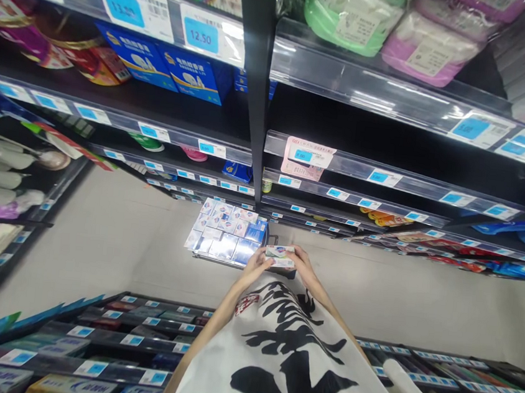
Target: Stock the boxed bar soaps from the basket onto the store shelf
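Both my hands hold one small white box (279,256) with blue and green print, in front of my body. My left hand (258,262) grips its left end and my right hand (301,262) grips its right end, fingers closed round it. Just beyond the box lies a cart or tray (225,236) stacked with several similar white and blue boxes on the floor of the aisle. My white shirt with black print fills the lower middle of the view.
Black shop shelves (254,95) with blue price tags rise ahead and on both sides. Blue boxes (182,72) and tins stand upper left, green and pink packs (357,12) upper right. More shelves (125,338) run behind me. The pale floor (120,250) forms a narrow aisle.
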The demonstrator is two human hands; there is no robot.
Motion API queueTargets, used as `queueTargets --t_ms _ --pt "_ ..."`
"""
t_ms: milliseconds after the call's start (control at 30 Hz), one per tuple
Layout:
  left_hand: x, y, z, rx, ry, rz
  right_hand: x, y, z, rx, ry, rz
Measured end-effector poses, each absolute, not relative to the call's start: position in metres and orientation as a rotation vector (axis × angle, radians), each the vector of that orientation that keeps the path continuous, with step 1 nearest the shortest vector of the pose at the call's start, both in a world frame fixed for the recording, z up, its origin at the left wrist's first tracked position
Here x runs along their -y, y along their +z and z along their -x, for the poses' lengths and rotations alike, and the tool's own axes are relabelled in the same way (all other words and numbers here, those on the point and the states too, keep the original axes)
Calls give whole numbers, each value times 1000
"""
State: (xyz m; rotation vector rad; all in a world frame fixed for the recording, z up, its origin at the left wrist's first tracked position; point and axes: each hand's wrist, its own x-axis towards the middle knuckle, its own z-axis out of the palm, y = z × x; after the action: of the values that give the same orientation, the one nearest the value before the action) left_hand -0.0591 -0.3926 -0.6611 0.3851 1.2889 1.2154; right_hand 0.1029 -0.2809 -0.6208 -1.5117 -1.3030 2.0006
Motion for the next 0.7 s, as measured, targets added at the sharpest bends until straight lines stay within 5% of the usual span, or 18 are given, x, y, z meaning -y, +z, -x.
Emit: queueTargets --t_ms 700 --pt "386 -660 64 -1499 1065 -968 276 -635 -106 1356 1849 1541"
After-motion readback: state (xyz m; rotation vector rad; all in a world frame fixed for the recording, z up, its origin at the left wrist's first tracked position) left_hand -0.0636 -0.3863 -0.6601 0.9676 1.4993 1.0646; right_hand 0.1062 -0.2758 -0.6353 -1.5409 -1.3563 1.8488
